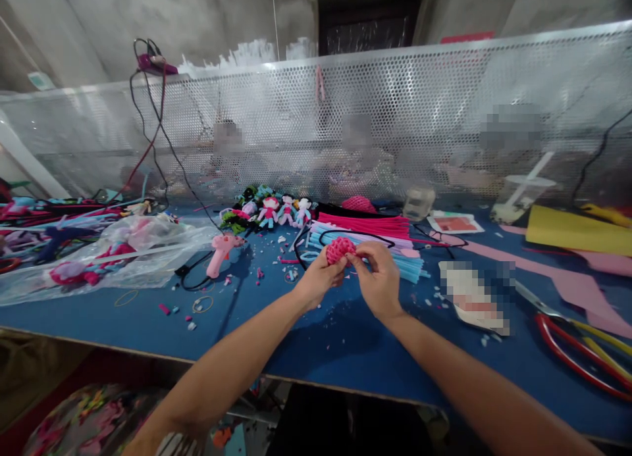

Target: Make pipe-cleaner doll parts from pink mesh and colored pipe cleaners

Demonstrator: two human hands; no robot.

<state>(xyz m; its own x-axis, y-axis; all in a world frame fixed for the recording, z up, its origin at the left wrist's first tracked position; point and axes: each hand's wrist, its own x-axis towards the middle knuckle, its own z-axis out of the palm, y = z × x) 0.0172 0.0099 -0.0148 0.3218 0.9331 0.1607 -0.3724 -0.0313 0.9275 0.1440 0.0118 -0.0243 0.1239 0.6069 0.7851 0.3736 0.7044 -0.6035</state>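
Observation:
Both my hands meet over the middle of the blue table (345, 351). My left hand (318, 279) is closed around the lower left of a small pink woven ball (340, 248) made of twisted fuzzy stems. My right hand (378, 275) pinches the ball's right side with its fingertips. The ball is held a little above the table, just in front of a bundle of pink stems (365, 224) and a bundle of light blue stems (409, 266).
A pink glue gun (221, 253) with a black cord lies left of my hands. Small dolls (279, 211) stand behind it. Clear plastic bags (99, 255) fill the left. Red-handled scissors (573, 347), yellow foam (577, 231) and pink strips lie right. A perforated metal screen (395, 114) backs the table.

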